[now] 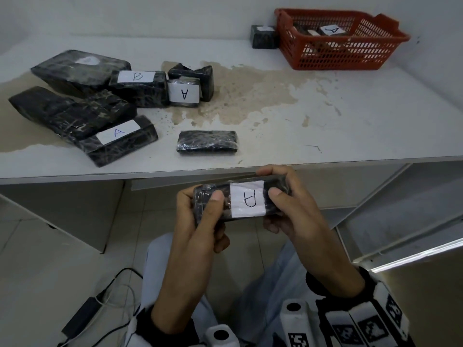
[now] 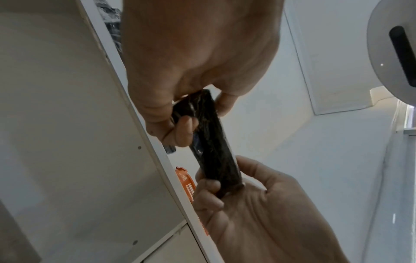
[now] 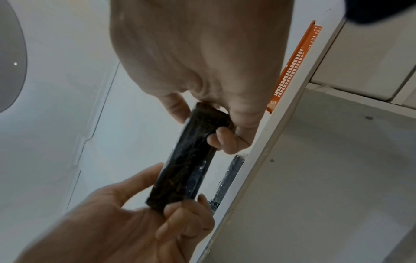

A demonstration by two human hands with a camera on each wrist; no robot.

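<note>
A black film-wrapped block (image 1: pixel 250 200) with a white label marked "A" hangs in front of the table's near edge, level and lengthwise between my two hands. My left hand (image 1: pixel 205 206) grips its left end, thumb on top and fingers curled underneath. My right hand (image 1: pixel 278 196) grips the right end the same way. The left wrist view shows the block (image 2: pixel 211 142) edge-on, with my left hand (image 2: pixel 191 110) on one end and my right hand (image 2: pixel 225 186) on the other. Seen from the right wrist, the block (image 3: pixel 186 160) runs from my right hand (image 3: pixel 209 122) down to my left hand (image 3: pixel 171 201).
The white table (image 1: pixel 350 108) carries a brown stain and several black wrapped blocks at the left, some labelled A (image 1: pixel 120 141) or B (image 1: pixel 139 87). One unlabelled block (image 1: pixel 206 142) lies near the front edge. A red basket (image 1: pixel 338 53) holding blocks stands back right, beside a small block (image 1: pixel 264 36). A power adapter (image 1: pixel 82 319) with cables lies on the floor.
</note>
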